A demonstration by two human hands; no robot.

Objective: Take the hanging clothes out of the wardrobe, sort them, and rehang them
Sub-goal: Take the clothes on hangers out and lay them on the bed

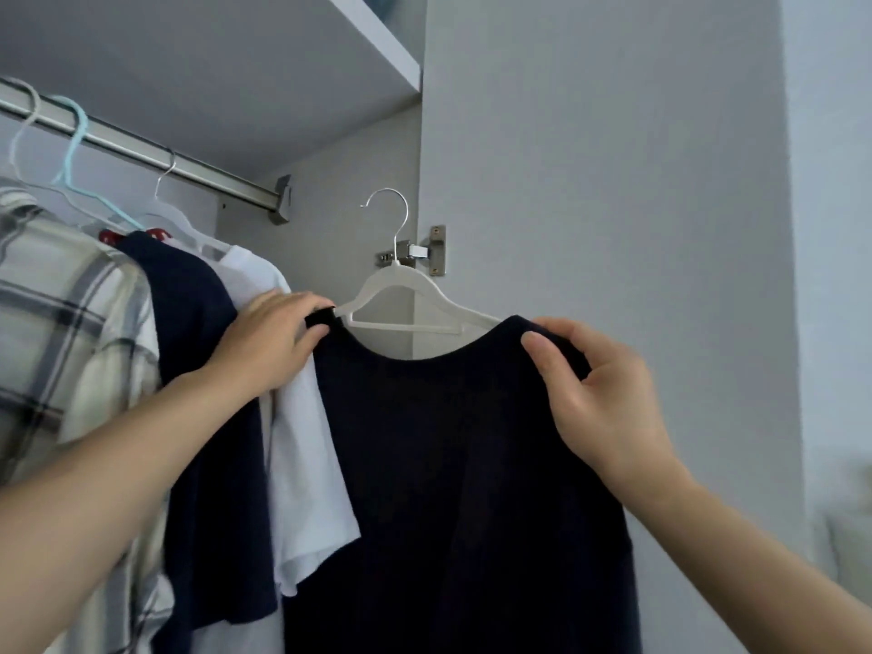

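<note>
A dark navy top point(453, 464) hangs on a white hanger point(406, 295) with a metal hook, held in the air below and right of the end of the rail point(188, 167); its hook is off the rail. My left hand point(269, 342) grips the top's left shoulder and the hanger's arm. My right hand point(599, 394) pinches the right shoulder over the hanger's other arm. On the rail hang a white T-shirt point(302, 441), another navy garment point(203, 370) and a plaid shirt point(61, 332).
A shelf point(377, 44) runs above the rail. The wardrobe's side panel with a metal hinge point(424, 251) stands just behind the held hanger. A light blue hanger point(75, 148) and a white hanger hook over the rail at the left.
</note>
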